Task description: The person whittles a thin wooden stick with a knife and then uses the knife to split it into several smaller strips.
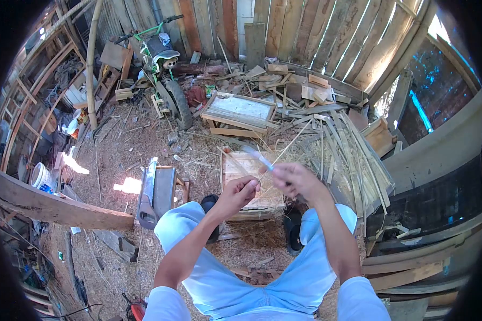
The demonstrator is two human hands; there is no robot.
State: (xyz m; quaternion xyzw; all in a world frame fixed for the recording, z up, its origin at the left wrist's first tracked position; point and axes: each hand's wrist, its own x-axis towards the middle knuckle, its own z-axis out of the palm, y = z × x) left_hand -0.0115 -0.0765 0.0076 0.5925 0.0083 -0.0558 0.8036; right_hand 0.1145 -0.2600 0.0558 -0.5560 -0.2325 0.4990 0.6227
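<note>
My left hand point(241, 195) is closed in a pinch over a low wooden bench point(233, 213) between my knees. A thin pale wooden strip point(233, 161) runs from its fingers toward the upper left. To its right, my right hand point(300, 182) is wrapped around a knife point(260, 158) whose blade points to the upper left; the hand and blade are smeared by motion. Another slender strip point(294, 140) slants up and right just past the knife; its lower end is hard to make out. The fingertips of my right hand are partly hidden.
A handsaw point(148, 191) lies on a small dark-topped stool point(165, 187) at my left. Many long split strips point(353, 155) are heaped at the right. Wood scraps, a shallow wooden frame point(214, 102) and a small motorbike point(168, 80) stand ahead. A beam point(59, 206) juts in from the left.
</note>
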